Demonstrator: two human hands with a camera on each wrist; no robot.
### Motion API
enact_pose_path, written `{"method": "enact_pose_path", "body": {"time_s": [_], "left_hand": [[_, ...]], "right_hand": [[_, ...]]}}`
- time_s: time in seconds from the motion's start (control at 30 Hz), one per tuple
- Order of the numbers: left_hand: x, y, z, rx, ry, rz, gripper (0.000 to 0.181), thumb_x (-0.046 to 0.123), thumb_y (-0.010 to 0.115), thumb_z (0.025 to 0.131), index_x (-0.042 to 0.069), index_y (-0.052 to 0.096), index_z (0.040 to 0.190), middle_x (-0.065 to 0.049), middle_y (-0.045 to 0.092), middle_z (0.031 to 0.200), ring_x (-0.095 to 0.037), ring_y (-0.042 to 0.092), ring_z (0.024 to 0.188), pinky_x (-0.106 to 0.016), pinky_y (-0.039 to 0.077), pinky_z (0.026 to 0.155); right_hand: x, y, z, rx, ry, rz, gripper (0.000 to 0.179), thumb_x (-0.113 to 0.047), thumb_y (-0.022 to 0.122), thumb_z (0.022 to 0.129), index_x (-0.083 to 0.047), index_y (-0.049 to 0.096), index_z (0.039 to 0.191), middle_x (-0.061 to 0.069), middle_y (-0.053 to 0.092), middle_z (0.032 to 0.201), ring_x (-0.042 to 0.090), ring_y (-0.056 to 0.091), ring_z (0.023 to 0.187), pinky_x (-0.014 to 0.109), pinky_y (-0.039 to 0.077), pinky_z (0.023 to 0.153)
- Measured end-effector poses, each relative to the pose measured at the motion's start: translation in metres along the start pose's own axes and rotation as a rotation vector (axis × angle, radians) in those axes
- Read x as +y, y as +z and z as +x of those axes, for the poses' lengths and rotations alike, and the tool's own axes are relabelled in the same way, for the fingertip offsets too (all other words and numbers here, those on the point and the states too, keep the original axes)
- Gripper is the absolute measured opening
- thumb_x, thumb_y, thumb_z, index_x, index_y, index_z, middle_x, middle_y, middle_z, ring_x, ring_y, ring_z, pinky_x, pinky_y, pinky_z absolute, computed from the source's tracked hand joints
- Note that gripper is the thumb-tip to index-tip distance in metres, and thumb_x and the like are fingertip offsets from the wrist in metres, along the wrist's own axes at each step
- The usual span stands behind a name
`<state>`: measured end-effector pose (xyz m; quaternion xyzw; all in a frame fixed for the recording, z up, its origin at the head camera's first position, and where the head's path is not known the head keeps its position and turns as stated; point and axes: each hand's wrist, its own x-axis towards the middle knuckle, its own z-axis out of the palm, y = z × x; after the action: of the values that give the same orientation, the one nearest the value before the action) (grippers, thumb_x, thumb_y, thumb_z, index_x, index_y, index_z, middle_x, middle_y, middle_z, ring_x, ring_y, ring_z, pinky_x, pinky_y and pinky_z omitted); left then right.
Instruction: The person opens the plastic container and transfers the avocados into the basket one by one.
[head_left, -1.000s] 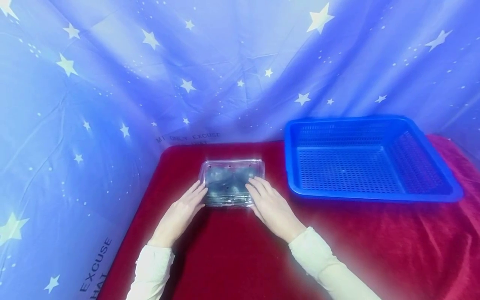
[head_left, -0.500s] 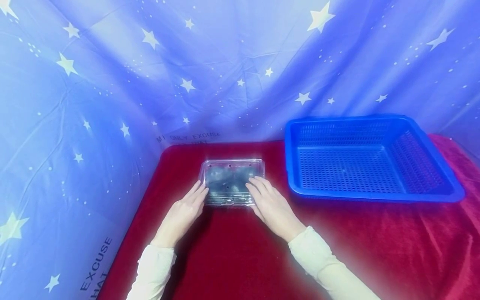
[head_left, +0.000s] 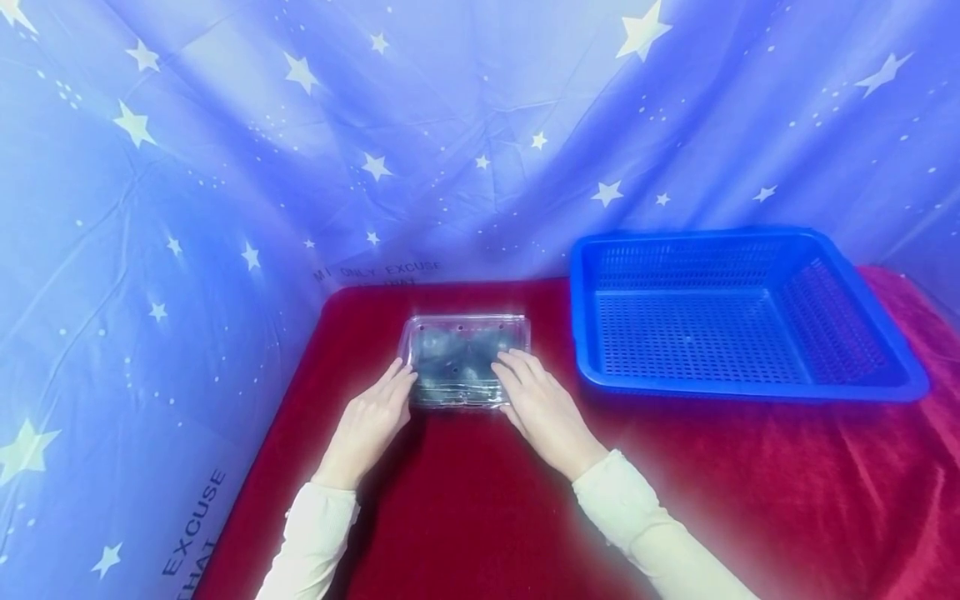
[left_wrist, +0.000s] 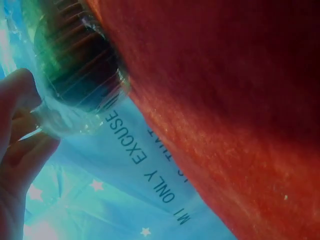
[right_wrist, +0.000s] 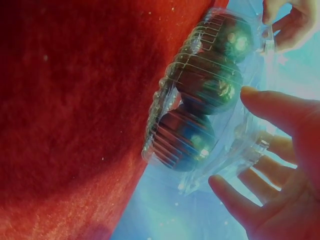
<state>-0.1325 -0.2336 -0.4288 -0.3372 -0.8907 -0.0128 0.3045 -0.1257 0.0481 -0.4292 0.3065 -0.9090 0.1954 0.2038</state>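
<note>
A clear plastic clamshell box (head_left: 456,367), ridged along its front, sits on the red cloth. Inside are dark, glossy round things (right_wrist: 207,82), like fruit, with three in a row in the right wrist view. My left hand (head_left: 367,425) lies at the box's left side, its fingertips right at the edge. On the right, my right hand (head_left: 547,408) rests straight fingers on the lid's corner, the thumb near the front. The right wrist view has the fingers of my right hand (right_wrist: 285,165) spread, some showing through the clear plastic.
A blue perforated plastic basket (head_left: 690,333) stands right of the box, near the back of the table. Red velvet cloth (head_left: 480,500) covers the tabletop. Behind and to the left hangs a blue curtain (head_left: 450,125) with white stars and printed lettering.
Both hands stay at the box, with the left hand shifted very slightly. Box and basket keep their places; the view tilts a little.
</note>
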Motion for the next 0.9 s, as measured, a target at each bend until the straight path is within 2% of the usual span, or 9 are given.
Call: {"method": "enact_pose_path", "body": {"time_s": [0.2, 0.37, 0.7, 0.9], "left_hand": [[0.0037, 0.0051, 0.0039, 0.057, -0.037, -0.009, 0.038, -0.004, 0.072, 0.075, -0.004, 0.067, 0.112, -0.018, 0.072, 0.113, -0.03, 0.068, 0.111, -0.04, 0.058, 0.086], [0.0025, 0.0065, 0.005, 0.091, -0.06, -0.013, 0.036, -0.005, 0.075, 0.074, -0.003, 0.068, 0.109, -0.017, 0.073, 0.111, -0.029, 0.07, 0.106, -0.04, 0.059, 0.081], [0.0011, 0.0048, 0.0078, 0.054, -0.071, -0.041, 0.038, -0.004, 0.078, 0.074, -0.003, 0.068, 0.111, -0.018, 0.072, 0.113, -0.029, 0.069, 0.108, -0.04, 0.058, 0.083], [0.0002, -0.002, 0.0099, 0.025, -0.076, -0.05, 0.038, -0.003, 0.078, 0.074, 0.0, 0.067, 0.111, -0.018, 0.071, 0.114, -0.03, 0.069, 0.106, -0.041, 0.059, 0.082]], "right_hand": [[-0.0002, 0.0006, 0.0, 0.008, 0.008, 0.006, 0.056, -0.01, 0.079, 0.084, 0.001, 0.057, 0.134, 0.018, 0.054, 0.14, 0.034, 0.047, 0.134, 0.044, 0.047, 0.106], [-0.0002, 0.0005, 0.0013, 0.008, 0.007, 0.013, 0.057, -0.01, 0.079, 0.083, 0.001, 0.057, 0.134, 0.018, 0.054, 0.14, 0.034, 0.047, 0.134, 0.044, 0.047, 0.105], [0.0002, 0.0003, 0.0035, -0.006, 0.034, 0.031, 0.058, -0.009, 0.08, 0.082, 0.001, 0.057, 0.134, 0.018, 0.053, 0.141, 0.034, 0.046, 0.135, 0.044, 0.045, 0.108], [-0.0013, -0.0001, 0.0035, -0.009, 0.038, 0.037, 0.057, -0.012, 0.081, 0.082, 0.0, 0.057, 0.133, 0.018, 0.053, 0.141, 0.034, 0.046, 0.134, 0.043, 0.045, 0.108]]}}
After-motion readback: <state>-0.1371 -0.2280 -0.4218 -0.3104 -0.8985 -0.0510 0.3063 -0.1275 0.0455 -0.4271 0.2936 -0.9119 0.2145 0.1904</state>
